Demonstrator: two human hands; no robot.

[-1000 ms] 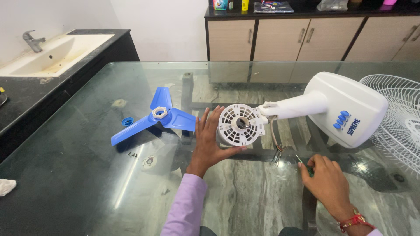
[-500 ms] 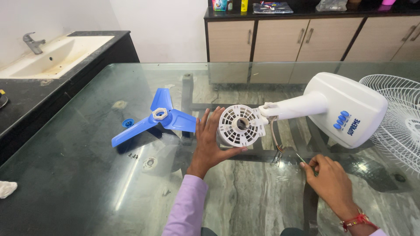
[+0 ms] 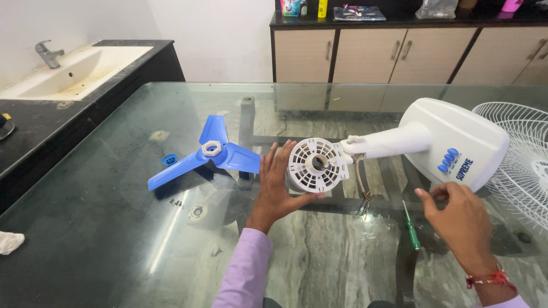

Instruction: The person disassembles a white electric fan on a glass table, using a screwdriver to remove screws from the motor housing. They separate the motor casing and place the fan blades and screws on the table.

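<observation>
My left hand (image 3: 274, 188) cups the white vented motor housing (image 3: 315, 164) of a dismantled table fan, thumb under it, fingers along its left side. The housing joins a white neck and the fan's white base (image 3: 456, 142), which lies tilted on the glass table (image 3: 114, 228). Loose wires (image 3: 361, 182) hang below the neck. My right hand (image 3: 456, 219) hovers just below the base with fingers loosely curled and nothing visible in it. A green screwdriver (image 3: 412, 228) lies on the glass just left of that hand.
A blue three-blade fan propeller (image 3: 228, 155) with a white nut on its hub lies left of the housing, a small blue cap (image 3: 169, 159) beside it. A white wire grille (image 3: 525, 165) sits at the right edge. A sink (image 3: 74, 71) is at the left, cabinets (image 3: 365, 51) behind.
My right hand has let go of the green screwdriver, which now lies on the glass, and has risen up and right toward the fan base. My left hand stays on the housing.
</observation>
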